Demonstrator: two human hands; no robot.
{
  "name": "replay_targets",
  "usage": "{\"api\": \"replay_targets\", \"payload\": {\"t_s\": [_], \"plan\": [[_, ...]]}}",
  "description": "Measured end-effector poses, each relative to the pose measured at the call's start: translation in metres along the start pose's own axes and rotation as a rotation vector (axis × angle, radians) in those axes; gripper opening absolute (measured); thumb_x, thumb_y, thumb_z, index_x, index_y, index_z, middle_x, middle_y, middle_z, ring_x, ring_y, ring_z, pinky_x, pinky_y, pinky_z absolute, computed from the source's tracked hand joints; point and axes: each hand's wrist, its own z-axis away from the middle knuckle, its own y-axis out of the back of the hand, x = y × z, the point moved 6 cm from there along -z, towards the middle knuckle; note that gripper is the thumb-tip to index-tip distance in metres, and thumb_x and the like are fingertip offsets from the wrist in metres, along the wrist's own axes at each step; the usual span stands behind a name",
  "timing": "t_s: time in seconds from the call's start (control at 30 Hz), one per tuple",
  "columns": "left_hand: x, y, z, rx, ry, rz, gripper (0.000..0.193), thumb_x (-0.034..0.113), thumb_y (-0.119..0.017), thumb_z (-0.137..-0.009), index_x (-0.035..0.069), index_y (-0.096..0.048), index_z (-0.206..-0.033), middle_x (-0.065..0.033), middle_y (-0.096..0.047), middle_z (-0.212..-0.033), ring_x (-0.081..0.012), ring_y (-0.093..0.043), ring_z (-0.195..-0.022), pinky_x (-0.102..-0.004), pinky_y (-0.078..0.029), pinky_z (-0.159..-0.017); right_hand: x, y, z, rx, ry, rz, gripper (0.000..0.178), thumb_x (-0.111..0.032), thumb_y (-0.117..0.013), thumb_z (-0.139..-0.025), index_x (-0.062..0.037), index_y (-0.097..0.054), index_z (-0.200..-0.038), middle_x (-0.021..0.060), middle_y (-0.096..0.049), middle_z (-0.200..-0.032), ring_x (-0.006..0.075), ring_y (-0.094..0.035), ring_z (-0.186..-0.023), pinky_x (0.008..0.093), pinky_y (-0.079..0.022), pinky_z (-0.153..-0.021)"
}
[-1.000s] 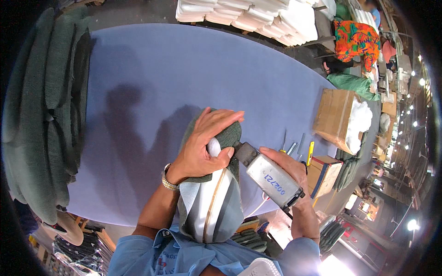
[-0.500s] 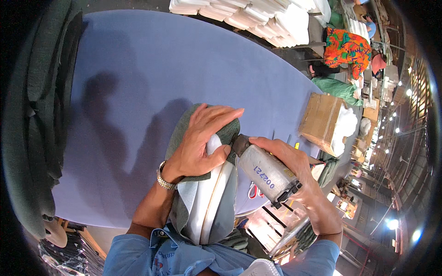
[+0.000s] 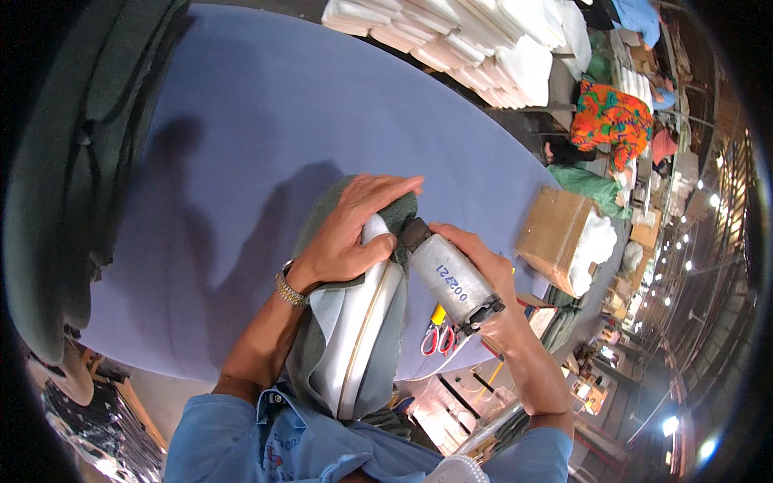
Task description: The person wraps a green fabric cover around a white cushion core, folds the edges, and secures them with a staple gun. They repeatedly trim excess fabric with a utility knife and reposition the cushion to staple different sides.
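A white padded panel [image 3: 336, 366] with a thin tan strip along its edge stands on edge against my body, partly wrapped in dark green fabric [image 3: 316, 221]. My left hand [image 3: 342, 241] grips its far end, fingers stretched over the fabric and thumb pressed on the near side. In my right hand [image 3: 493, 278] is a silver pneumatic staple gun [image 3: 457, 282] with a dark nose. That nose rests at the fabric-covered edge, close to my left thumb; the exact contact point is hidden. My right fingers wrap the gun's far side, so its handle is mostly out of sight.
Red-handled scissors [image 3: 439, 340] and a yellow-handled tool [image 3: 438, 314] lie right of the panel on the blue-covered table [image 3: 233, 80]. A cardboard box [image 3: 555, 229] with white stuffing stands at the right. Dark green fabric pieces [image 3: 80, 177] are piled left; white foam pieces [image 3: 483, 48] are stacked behind.
The view has shifted slightly. The staple gun and my right hand sit a little further left and up, uncovering the scissors. My left hand keeps its grip on the panel.
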Motion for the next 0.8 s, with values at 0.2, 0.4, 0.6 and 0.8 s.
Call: {"api": "replay_targets", "payload": {"t_s": [0.2, 0.4, 0.6, 0.8], "plan": [[0.003, 0.008, 0.002, 0.034, 0.078, 0.076, 0.099, 0.021, -0.058, -0.063, 0.005, -0.04, -0.159, -0.0141, -0.06, -0.141, -0.03, -0.051, -0.132, -0.0445, -0.03, -0.12, -0.014, -0.001, -0.009, -0.01, 0.02, 0.022, 0.076, -0.019, -0.081, -0.072, -0.0101, -0.057, -0.143, 0.0116, -0.069, -0.132, 0.0275, -0.072, -0.115, 0.035, -0.055, -0.096], [0.003, 0.002, 0.005, 0.023, 0.07, 0.012, 0.091, 0.019, -0.057, -0.073, 0.008, -0.038, -0.161, -0.0133, -0.058, -0.144, -0.0303, -0.05, -0.135, -0.0458, -0.03, -0.121, -0.009, -0.001, -0.003, 0.025, -0.043, 0.029, 0.073, -0.012, -0.079, -0.071, -0.0085, -0.058, -0.142, 0.0138, -0.069, -0.13, 0.0274, -0.071, -0.114, 0.0337, -0.054, -0.097], [-0.028, 0.005, -0.02, -0.114, 0.402, 0.475, 0.05, 0.04, -0.053, -0.106, 0.004, -0.066, -0.138, -0.0112, -0.071, -0.125, -0.0205, -0.064, -0.117, -0.0359, -0.046, -0.108, 0.006, -0.017, 0.049, 0.313, 0.198, 0.115, 0.071, -0.004, -0.081, -0.077, -0.0051, -0.059, -0.144, 0.0167, -0.07, -0.128, 0.0235, -0.07, -0.114, 0.0348, -0.053, -0.099], [-0.053, 0.005, -0.046, -0.109, 0.536, -0.246, 0.059, 0.048, -0.056, -0.101, -0.006, -0.074, -0.086, -0.0185, -0.071, -0.075, -0.0242, -0.064, -0.071, -0.0431, -0.051, -0.07, 0.089, -0.101, 0.143, 0.469, -0.123, -0.123, 0.079, 0.004, -0.082, -0.076, -0.0075, -0.053, -0.149, 0.0169, -0.065, -0.135, 0.023, -0.065, -0.123, 0.0351, -0.054, -0.1]]}}
